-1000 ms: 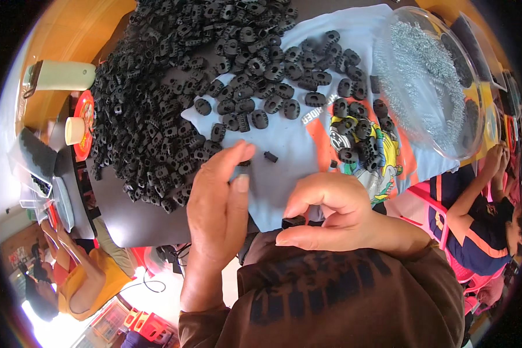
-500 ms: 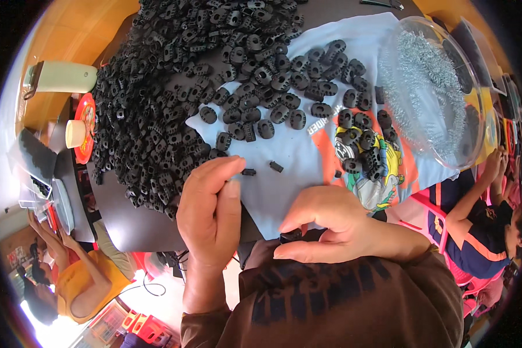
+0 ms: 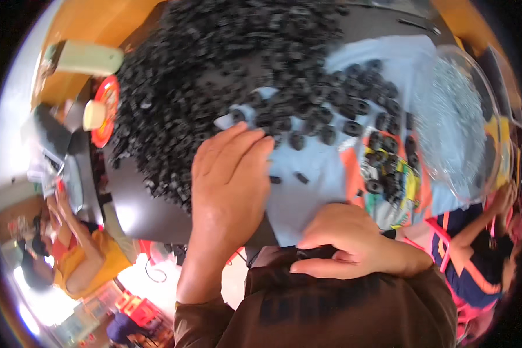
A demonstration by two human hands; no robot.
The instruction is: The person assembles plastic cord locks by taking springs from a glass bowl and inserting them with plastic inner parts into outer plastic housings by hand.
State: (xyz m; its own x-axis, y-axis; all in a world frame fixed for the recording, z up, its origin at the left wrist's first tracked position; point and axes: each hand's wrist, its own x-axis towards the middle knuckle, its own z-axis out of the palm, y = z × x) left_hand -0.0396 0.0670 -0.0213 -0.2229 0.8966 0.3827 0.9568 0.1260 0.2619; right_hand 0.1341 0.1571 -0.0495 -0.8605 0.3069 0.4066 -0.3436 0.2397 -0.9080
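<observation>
My left hand [image 3: 229, 182] reaches palm down over the light blue cloth [image 3: 290, 214], fingers stretched toward the loose black plastic cord-lock bodies [image 3: 296, 140]. Motion blurs its fingertips, and its thumb is mostly hidden. Close to the table's front edge, my right hand [image 3: 351, 240] pinches a black cord-lock piece [image 3: 305, 253] between thumb and bent fingers; most of that piece is covered. Two small black plugs [image 3: 302, 177] lie on the cloth between my hands. A great heap of the same black pieces [image 3: 168, 116] covers the table's left and far side.
On the right, a clear plastic bowl [image 3: 496, 168] holds a mass of thin silvery springs. A green bottle [image 3: 90, 58] and a red plate [image 3: 113, 95] with a cream-coloured cup [image 3: 94, 115] are at the left. People sit on both sides.
My left hand has moved up and forward and turned palm down toward the black pieces. My right hand keeps its pinch. The whole view has shifted, with blur.
</observation>
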